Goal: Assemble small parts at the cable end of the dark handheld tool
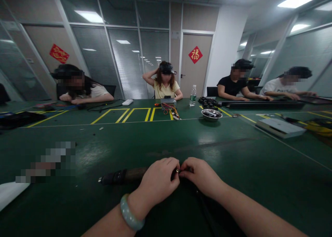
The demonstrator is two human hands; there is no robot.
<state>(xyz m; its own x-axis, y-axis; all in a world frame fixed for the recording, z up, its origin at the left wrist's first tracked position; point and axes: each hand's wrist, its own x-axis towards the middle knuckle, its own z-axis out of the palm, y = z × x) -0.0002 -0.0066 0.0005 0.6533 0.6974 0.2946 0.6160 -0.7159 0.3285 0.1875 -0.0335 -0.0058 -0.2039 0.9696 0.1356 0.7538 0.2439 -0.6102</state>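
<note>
My left hand (158, 181), with a pale spotted bangle (131, 212) on its wrist, is closed in a pinch. A tiny shiny gold-coloured piece (177, 171) shows at its fingertips. Close beside it, my right hand (201, 176) pinches something small and dark, too small to make out. The fingertips of both hands almost meet just above the table. A dark cylindrical tool (121, 176) with a metal tip lies on the table, its right end hidden behind my left hand. Below my right hand runs a long black cable or strip (204, 209), partly lost in shadow.
Several people sit around the green table (109, 150). Across from me are a metal bowl (212, 115) of dark parts, a water bottle (193, 96) and a bundle of wires (171, 109). A flat grey box (281, 127) lies to the right, a white object (12, 194) to the left.
</note>
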